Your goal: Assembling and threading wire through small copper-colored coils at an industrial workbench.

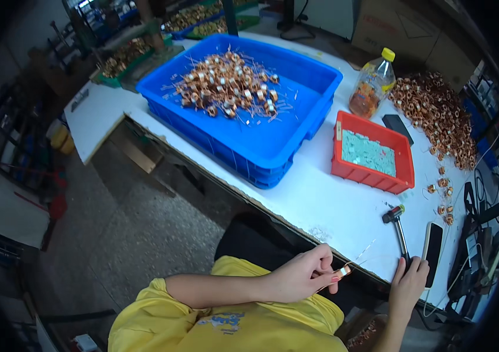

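My left hand [305, 277] is closed, pinching a small copper wire coil [343, 271] between thumb and fingers at the table's near edge. Thin wire leads stick out from the coil toward the far right. Farther right, my right hand [409, 284] has its fingers around the dark handle end of a small hammer [400, 232]. The hammer lies on the white tabletop with its head pointing away from me. Just right of it lies a phone [432, 251] with a dark screen. Beyond the hammer stands a red bin [373, 180] holding small pale green pieces.
A large blue tray [264, 149] holds a heap of copper coils [226, 85]. Behind the red bin are a yellow-capped plastic bottle [373, 82], a black block [398, 128] and a big coil pile [437, 111]. Cables and tools crowd the right edge.
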`<action>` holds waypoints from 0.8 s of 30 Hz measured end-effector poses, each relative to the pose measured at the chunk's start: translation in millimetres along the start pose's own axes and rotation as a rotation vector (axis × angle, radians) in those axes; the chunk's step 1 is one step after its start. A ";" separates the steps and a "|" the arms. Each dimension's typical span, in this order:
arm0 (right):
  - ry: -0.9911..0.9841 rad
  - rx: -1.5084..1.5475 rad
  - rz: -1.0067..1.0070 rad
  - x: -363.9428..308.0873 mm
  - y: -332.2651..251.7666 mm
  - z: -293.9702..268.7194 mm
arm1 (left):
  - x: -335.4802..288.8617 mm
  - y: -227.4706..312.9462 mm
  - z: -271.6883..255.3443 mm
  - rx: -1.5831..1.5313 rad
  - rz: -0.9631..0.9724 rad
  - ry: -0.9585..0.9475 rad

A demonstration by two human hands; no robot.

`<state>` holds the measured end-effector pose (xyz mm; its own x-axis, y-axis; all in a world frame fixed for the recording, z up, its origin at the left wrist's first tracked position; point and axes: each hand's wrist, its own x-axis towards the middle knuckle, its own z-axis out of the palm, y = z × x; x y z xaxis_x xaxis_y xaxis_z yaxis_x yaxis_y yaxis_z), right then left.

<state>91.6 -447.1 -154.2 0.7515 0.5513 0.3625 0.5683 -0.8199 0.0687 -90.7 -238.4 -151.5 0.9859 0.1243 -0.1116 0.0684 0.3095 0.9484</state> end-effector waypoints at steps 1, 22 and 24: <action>-0.002 -0.006 0.000 -1.3 2.0 0.8 | -0.1 14.5 -1.8 0.017 0.029 0.026; 0.110 0.163 0.009 20.7 14.0 1.2 | 16.7 72.4 -26.7 0.657 0.561 0.529; 0.128 0.146 -0.005 36.5 19.5 -20.6 | -2.6 49.0 -5.9 0.694 0.627 0.397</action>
<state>123.2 -446.1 -120.5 0.7048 0.5236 0.4786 0.6217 -0.7809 -0.0611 -90.7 -217.9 -106.5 0.7610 0.4196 0.4947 -0.2457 -0.5194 0.8184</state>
